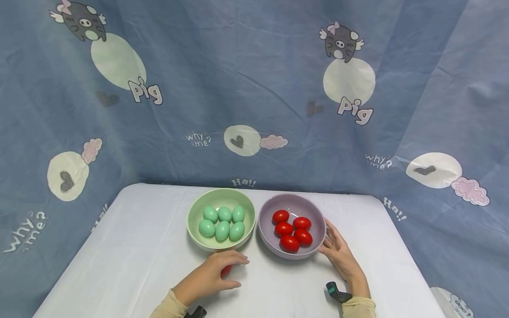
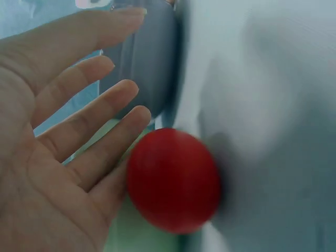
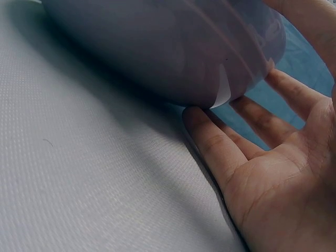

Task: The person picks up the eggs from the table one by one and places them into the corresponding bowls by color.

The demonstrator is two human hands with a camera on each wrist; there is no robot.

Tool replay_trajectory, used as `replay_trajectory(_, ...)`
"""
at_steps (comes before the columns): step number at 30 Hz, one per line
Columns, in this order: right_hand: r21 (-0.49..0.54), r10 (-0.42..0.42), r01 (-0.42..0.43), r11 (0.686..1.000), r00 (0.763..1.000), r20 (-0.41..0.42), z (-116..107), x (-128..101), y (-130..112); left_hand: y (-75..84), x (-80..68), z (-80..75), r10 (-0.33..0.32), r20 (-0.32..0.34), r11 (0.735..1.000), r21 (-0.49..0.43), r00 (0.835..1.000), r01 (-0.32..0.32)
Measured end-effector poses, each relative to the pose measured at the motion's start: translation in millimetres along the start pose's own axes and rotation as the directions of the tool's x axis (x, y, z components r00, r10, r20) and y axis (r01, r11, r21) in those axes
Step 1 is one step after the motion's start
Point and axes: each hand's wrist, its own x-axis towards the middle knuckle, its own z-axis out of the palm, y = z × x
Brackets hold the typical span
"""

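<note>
In the head view, my left hand is in front of the green bowl, fingers and thumb spread apart. Partly hidden behind it is a red egg. The left wrist view shows that red egg on the white tabletop beside my loosely extended fingers, not gripped. My right hand is at the right side of a purple bowl, which holds several red eggs. Seen from the right wrist, the relaxed fingertips meet the lower wall of the purple bowl.
To the left of the purple bowl, a light green bowl holds several green eggs. Both bowls stand toward the back of the white table. A blue patterned curtain hangs behind and around the table.
</note>
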Motion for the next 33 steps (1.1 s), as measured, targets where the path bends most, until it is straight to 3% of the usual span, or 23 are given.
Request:
replay_trajectory(4,0.008,-0.002,0.002,1.000,1.000,0.001,0.0,-0.9,0.9,-2.7,-13.7,-2.6,-0.064,-0.006,0.997,0.034,0.998,0.064)
replay_trajectory(9,-0.004,-0.009,0.009,1.000,1.000,0.008,-0.9,-1.0,2.0,-4.3,-35.6,-8.1,-0.190,-0.013,0.979,0.079,0.982,0.190)
replay_trajectory(11,-0.008,-0.015,0.016,1.000,1.000,0.010,-2.1,-0.5,2.3,-5.5,-42.7,-10.0,-0.206,-0.039,0.974,0.088,0.978,0.209)
replay_trajectory(20,-0.019,0.002,-0.002,1.000,1.000,-0.010,-4.6,0.2,2.2,-15.4,-56.4,-7.4,-0.146,-0.206,0.983,0.079,0.967,0.165)
replay_trajectory(29,-0.022,0.001,-0.001,1.000,1.000,-0.006,-3.4,-0.3,2.8,-16.3,-60.5,-7.2,-0.128,-0.232,0.987,0.069,0.964,0.147)
replay_trajectory(33,-0.029,0.002,-0.003,1.000,1.000,-0.011,-3.2,-0.2,2.6,-15.8,-60.9,-6.6,-0.149,-0.216,0.985,0.056,0.965,0.164)
